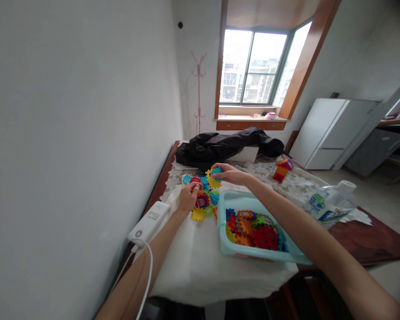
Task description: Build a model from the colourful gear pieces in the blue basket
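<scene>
Both hands pinch the block cluster — left hand low, right hand atop.

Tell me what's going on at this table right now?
A person is joining colourful interlocking plastic blocks. The left hand rests on the flat block assembly on the white cloth. The right hand holds a yellow and blue piece at its far edge. More blocks fill the light blue tray beside it.
</scene>
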The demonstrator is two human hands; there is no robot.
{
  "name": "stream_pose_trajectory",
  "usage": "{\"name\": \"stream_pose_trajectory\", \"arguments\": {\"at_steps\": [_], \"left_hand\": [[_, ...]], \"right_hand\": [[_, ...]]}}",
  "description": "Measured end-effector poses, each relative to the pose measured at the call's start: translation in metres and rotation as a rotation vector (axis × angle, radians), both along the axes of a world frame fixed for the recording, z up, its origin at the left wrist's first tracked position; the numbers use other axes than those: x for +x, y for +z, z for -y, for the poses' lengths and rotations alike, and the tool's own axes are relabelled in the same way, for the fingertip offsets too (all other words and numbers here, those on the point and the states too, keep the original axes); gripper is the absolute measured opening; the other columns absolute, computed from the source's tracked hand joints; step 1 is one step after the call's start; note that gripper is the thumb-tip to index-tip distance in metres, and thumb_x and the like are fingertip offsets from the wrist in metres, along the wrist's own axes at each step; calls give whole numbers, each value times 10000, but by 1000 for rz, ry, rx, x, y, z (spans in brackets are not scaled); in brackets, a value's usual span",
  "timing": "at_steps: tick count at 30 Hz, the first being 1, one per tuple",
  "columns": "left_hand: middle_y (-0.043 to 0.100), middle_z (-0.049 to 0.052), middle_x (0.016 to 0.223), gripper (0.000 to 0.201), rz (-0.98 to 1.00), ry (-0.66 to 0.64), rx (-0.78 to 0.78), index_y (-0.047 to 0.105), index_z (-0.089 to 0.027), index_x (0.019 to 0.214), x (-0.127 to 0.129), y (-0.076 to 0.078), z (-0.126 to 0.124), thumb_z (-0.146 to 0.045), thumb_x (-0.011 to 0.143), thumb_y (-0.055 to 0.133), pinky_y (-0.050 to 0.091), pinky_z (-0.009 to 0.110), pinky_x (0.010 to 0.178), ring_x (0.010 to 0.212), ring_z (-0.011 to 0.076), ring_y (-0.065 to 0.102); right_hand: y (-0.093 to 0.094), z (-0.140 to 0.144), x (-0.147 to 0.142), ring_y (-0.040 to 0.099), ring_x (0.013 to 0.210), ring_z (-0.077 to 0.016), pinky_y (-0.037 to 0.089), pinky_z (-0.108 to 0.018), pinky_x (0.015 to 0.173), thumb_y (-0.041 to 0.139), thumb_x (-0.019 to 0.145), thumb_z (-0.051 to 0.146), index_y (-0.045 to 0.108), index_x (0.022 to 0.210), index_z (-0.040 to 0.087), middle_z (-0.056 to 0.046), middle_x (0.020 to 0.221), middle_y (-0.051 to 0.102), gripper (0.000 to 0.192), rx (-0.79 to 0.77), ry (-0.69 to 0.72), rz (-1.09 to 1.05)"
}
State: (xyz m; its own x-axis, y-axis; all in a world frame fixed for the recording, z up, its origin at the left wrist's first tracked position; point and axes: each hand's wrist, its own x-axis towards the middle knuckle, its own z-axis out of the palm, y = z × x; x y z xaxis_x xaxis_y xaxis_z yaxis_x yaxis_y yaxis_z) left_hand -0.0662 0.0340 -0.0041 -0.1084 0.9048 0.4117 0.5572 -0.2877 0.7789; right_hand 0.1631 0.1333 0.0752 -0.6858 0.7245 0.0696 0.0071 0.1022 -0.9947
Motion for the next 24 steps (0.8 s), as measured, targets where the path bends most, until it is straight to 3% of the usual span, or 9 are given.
{"name": "stream_pose_trajectory", "arguments": {"at_steps": [4, 8, 11, 14, 17, 20, 22, 24], "left_hand": [[821, 79, 1024, 306, 63, -59, 1, 803, -216, 947, 6, 4, 5, -322, 1019, 525, 550, 381, 985, 1025, 247, 723], [814, 92, 978, 227, 208, -96, -6, 799, -230, 857, 11, 8, 10, -349, 940, 624, 552, 395, 970, 1016, 276, 711], [813, 110, 982, 217, 273, -123, -16, 800, -230, 830, 16, 12, 13, -394, 905, 679, 563, 397, 932, 1034, 299, 710], [819, 124, 1010, 324, 348, -200, -53, 820, -228, 899, 28, 15, 20, -505, 932, 657, 573, 403, 925, 1054, 313, 715], [822, 137, 1054, 532, 426, -339, -130, 822, -217, 1119, 48, 13, 31, -647, 983, 540, 587, 408, 926, 1042, 308, 737], [806, 119, 1141, 606, 603, -538, -353, 737, -226, 1342, 68, 10, 45, -653, 920, 654, 590, 388, 897, 992, 281, 747], [790, 92, 1110, 560, 721, -568, -459, 750, -213, 1278, 77, 9, 53, -543, 828, 787, 573, 352, 859, 949, 255, 723], [769, 67, 1015, 454, 778, -511, -449, 776, -186, 1140, 82, 11, 59, -437, 763, 813, 549, 320, 806, 888, 225, 688]], "right_hand": [[35, 5, 12, 689, 820, -128, 557, -238, 762, 1028, 675, 366, 694, 1092, 211, 17, 940, 730, 557, -157, 192, -135], [66, 9, 39, 712, 809, -136, 564, -233, 751, 1013, 732, 365, 742, 1060, 155, -23, 953, 771, 475, -125, 585, 178], [72, 12, 51, 760, 981, -210, 592, -315, 917, 957, 803, 500, 769, 1105, 125, -109, 1098, 806, 516, -76, 757, 350], [68, 14, 51, 760, 1069, -244, 588, -370, 999, 858, 856, 657, 777, 1120, 121, -141, 1148, 803, 603, 17, 642, 309], [66, 16, 47, 754, 985, -215, 622, -337, 897, 832, 886, 652, 765, 1110, 137, -117, 1075, 802, 565, 215, 331, 218], [71, 17, 47, 736, 980, -191, 638, -323, 867, 776, 977, 570, 725, 1205, 157, -104, 1099, 781, 474, 361, 85, 128], [76, 16, 51, 731, 997, -191, 648, -348, 860, 709, 1043, 508, 690, 1286, 166, -99, 1181, 750, 420, 393, 16, 100], [81, 16, 59, 731, 999, -202, 656, -381, 845, 681, 1067, 453, 671, 1324, 167, -94, 1231, 723, 385, 425, -34, 96]]}}
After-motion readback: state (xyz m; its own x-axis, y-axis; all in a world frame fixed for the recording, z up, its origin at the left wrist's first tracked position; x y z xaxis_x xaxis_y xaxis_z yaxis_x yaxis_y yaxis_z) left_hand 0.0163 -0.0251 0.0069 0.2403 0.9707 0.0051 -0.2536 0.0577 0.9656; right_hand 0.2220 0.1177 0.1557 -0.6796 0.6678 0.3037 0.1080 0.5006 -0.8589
